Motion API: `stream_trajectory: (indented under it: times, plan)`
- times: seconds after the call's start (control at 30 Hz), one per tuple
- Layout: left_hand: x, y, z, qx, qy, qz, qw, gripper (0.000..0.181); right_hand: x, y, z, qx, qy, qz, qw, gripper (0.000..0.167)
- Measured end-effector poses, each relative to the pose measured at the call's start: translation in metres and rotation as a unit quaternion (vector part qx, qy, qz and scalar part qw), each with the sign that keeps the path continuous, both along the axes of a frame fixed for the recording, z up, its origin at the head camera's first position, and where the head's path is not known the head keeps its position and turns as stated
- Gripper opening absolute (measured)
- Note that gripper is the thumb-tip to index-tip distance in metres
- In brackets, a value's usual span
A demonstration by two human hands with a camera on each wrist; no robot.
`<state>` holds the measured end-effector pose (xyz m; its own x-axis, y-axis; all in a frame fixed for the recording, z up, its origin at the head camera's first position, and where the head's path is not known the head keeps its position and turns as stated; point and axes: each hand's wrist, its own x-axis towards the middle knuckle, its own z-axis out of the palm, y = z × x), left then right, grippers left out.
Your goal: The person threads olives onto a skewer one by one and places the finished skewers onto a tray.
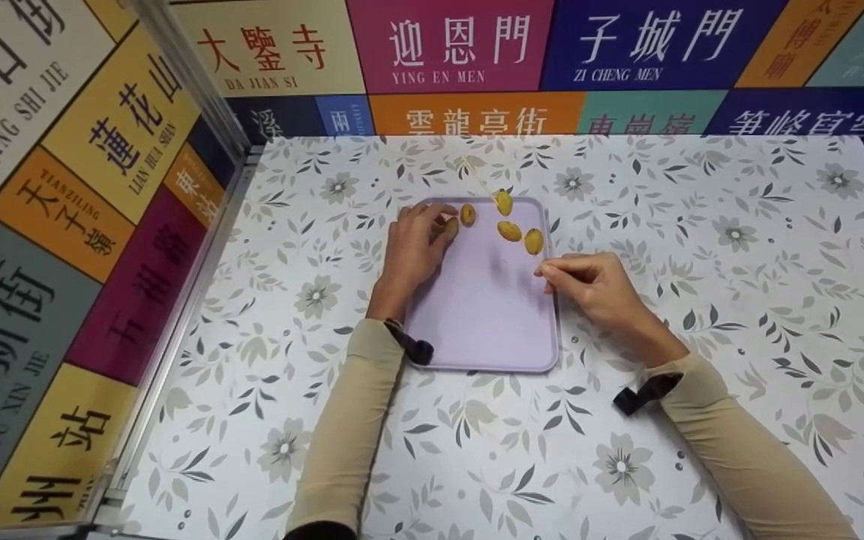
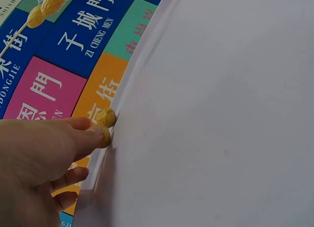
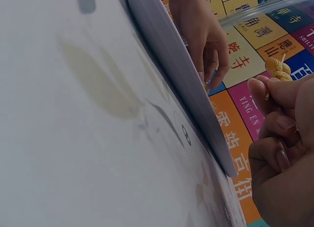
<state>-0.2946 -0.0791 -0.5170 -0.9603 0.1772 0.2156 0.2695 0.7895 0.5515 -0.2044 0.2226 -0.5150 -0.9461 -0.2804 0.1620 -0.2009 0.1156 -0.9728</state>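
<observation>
Yellow-brown oval piece (image 1: pixel 451 227) pinched by left hand (image 1: pixel 413 244) at far-left of lilac rectangular tray (image 1: pixel 481 322); thin pale skewer (image 2: pixel 13 39) of yellow ovals (image 1: pixel 508 231) pinched by right hand (image 1: pixel 589 283). Ovals could be shed if tipped.

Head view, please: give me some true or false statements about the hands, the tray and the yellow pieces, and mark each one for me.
1. The tray lies on a floral-patterned surface. True.
2. The left hand holds nothing. False: its thumb and fingers hold a yellow piece.
3. Three more yellow pieces show near the right hand. True.
4. The tray is bright red. False: it is pale purple.
5. Both forearms are in beige sleeves. True.
6. The right hand lies flat with its fingers spread. False: its fingers are curled, with thumb and fingertips together.
</observation>
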Motion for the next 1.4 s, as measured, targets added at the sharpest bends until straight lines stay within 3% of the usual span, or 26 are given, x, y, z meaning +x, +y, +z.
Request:
stream_trajectory:
  times: [0.1,0.2,0.33,0.43,0.57,0.73,0.93,1.07,1.23,1.4]
  plan:
    - [0.001,-0.002,0.0,-0.012,-0.004,-0.003,0.9999,0.035,-0.001,0.001,0.0,0.003,0.004,0.004,1.0,0.026]
    - [0.002,-0.004,0.0,-0.015,-0.014,-0.003,0.9998,0.035,-0.002,0.001,-0.002,0.011,0.017,0.002,0.9998,0.022]
    - [0.0,-0.008,0.002,0.055,-0.014,-0.005,0.9984,0.032,-0.003,0.001,-0.002,0.017,0.031,-0.005,0.9994,0.016]
    - [-0.002,-0.011,0.004,0.137,-0.013,-0.007,0.9905,0.031,-0.002,0.0,-0.001,0.016,0.029,-0.006,0.9994,0.015]
    - [-0.003,-0.013,0.009,0.24,-0.015,-0.003,0.9705,0.032,-0.002,0.0,-0.001,0.013,0.024,-0.005,0.9996,0.015]
    - [-0.001,-0.012,0.014,0.344,-0.036,0.013,0.9381,0.03,-0.002,0.001,-0.001,0.008,0.022,-0.003,0.9997,0.015]
    - [0.001,-0.015,0.018,0.44,-0.077,0.021,0.8947,0.031,-0.001,0.002,-0.003,0.009,0.016,0.008,0.9998,0.015]
    - [0.0,-0.018,0.019,0.481,-0.074,0.02,0.8734,0.029,-0.001,0.002,-0.004,0.01,-0.01,0.029,0.9995,0.021]
    - [0.0,-0.021,0.021,0.515,-0.054,0.021,0.8552,0.028,0.0,0.002,-0.003,0.022,-0.025,0.054,0.998,0.021]
    - [-0.002,-0.021,0.021,0.52,-0.045,0.027,0.8528,0.028,0.001,0.003,-0.003,0.034,-0.034,0.066,0.9967,0.021]
